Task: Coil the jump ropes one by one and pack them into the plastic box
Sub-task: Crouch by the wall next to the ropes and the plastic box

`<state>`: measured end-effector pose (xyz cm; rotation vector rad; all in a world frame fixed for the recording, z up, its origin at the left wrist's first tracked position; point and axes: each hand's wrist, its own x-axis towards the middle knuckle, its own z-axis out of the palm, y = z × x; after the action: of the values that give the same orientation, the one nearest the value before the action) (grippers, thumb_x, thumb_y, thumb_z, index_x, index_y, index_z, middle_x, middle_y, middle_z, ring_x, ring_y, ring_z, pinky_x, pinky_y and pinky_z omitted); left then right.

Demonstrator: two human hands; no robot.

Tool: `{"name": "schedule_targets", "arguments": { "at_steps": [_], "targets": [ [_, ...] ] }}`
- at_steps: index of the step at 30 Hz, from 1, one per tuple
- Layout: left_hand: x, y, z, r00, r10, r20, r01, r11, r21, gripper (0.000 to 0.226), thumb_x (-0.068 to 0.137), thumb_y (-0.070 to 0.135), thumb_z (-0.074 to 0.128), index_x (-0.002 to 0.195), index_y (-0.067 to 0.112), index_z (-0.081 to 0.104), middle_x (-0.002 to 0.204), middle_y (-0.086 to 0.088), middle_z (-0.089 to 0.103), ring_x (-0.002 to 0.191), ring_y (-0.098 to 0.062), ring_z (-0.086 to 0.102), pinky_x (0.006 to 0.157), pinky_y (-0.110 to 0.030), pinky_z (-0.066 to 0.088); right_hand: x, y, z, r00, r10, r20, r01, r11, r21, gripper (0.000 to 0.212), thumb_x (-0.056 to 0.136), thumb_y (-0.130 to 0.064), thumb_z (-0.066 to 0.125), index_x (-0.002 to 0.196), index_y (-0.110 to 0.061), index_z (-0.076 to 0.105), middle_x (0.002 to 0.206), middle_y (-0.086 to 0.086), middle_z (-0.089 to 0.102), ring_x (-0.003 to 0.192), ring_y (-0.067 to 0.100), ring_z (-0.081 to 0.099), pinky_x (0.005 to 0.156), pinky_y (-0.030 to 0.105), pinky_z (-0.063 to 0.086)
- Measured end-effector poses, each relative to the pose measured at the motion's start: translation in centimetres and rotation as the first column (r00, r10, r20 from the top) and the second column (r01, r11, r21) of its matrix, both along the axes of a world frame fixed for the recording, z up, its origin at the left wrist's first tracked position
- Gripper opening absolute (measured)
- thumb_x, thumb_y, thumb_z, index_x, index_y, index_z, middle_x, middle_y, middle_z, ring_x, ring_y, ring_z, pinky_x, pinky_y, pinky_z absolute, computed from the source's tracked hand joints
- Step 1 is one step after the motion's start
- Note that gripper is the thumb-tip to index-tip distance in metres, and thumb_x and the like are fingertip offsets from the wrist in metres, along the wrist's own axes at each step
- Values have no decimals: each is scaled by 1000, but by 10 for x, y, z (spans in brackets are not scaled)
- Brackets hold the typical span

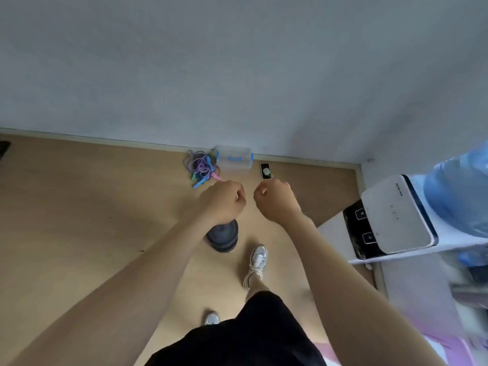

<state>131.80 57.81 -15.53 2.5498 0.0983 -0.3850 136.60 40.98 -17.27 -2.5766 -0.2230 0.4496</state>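
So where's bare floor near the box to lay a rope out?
Free: wide floor left of the rope pile; patch between black rectangle and water dispenser. Crowded: by the wall, pile, plastic box, rectangle close together.

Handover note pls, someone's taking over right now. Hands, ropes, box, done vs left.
Left hand: curled in a fist, holds nothing.
Right hand: the same. Both are raised in front of the standing person.
Jump ropes: one tangled pile on the floor by the wall, just left of the plastic box. The box lid looks on.
Done: nothing visible; no rope is coiled.
Left: walk up, open the box, pull out one rope at a time, coil it, pack it.
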Motion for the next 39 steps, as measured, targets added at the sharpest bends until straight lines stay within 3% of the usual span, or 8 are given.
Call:
{"name": "schedule_targets", "arguments": {
  "at_steps": [5, 9, 11, 17, 24, 28, 33, 39],
  "targets": [
    [132, 21, -6, 999, -3, 32, 0, 996, 92, 21, 97, 25, 53, 102, 27, 73, 86, 14, 62, 85, -17, 63, 69, -31, 48, 135, 27, -10, 998, 62, 5, -62, 997, 40, 26, 97, -21, 51, 99, -11, 74, 100, 8, 75, 92, 32, 66, 78, 37, 55],
    [225, 38, -3, 997, 47, 55, -53, 991, 122, 18, 92, 30, 50, 81, 31, 64, 70, 11, 62, 71, -15, 62, 73, -33, 53, 230, 46, -8, 992, 127, 12, -128, 988, 86, 24, 98, -21, 53, 100, -10, 74, 98, 9, 77, 92, 33, 70, 85, 42, 58],
    [265, 48, 2, 998, 59, 25, -61, 994, 87, 22, 92, 25, 47, 74, 30, 57, 66, 7, 66, 60, -13, 63, 63, -29, 48, 272, 58, -9, 986, 166, 0, -166, 984, 59, 25, 99, -22, 51, 101, -11, 74, 100, 7, 75, 97, 31, 65, 88, 43, 56],
    [355, 96, -6, 994, 109, -24, -109, 994, 16, 24, 89, 30, 43, 72, 33, 59, 73, 8, 68, 63, -18, 67, 59, -35, 55, 372, 98, -18, 978, 198, -66, -200, 980, -24, 29, 98, -19, 45, 96, -3, 68, 91, 13, 71, 80, 33, 63, 69, 42, 57],
    [456, 184, -55, 999, 41, 3, -41, 998, 56, 18, 97, 26, 52, 94, 27, 70, 83, 8, 72, 76, -18, 65, 69, -36, 56, 459, 173, -58, 985, 109, -134, -111, 994, -12, 27, 101, -22, 39, 87, -7, 58, 80, 12, 64, 68, 28, 52, 57, 34, 39],
    [502, 229, -94, 999, 34, 3, -34, 999, 35, 20, 98, 26, 50, 92, 27, 69, 78, 9, 71, 73, -15, 65, 67, -36, 57, 503, 209, -85, 986, 105, -131, -109, 994, -29, 26, 105, -23, 39, 94, -8, 57, 75, 7, 62, 67, 29, 54, 59, 35, 42],
    [557, 256, -173, 998, 59, -24, -58, 998, 15, 19, 97, 29, 51, 93, 29, 70, 78, 14, 71, 74, -8, 67, 70, -39, 60, 563, 228, -160, 981, 188, -53, -192, 977, -95, 20, 108, -23, 39, 109, -15, 57, 91, 5, 65, 83, 31, 61, 71, 39, 41],
    [617, 264, -328, 999, 42, -32, -44, 998, -49, 20, 96, 24, 51, 92, 29, 70, 75, 12, 70, 69, -11, 67, 69, -41, 60, 611, 235, -319, 952, 306, -2, -302, 939, -166, 33, 109, -30, 38, 82, -13, 44, 69, 1, 45, 68, 31, 48, 67, 38, 31]
  ]
}}
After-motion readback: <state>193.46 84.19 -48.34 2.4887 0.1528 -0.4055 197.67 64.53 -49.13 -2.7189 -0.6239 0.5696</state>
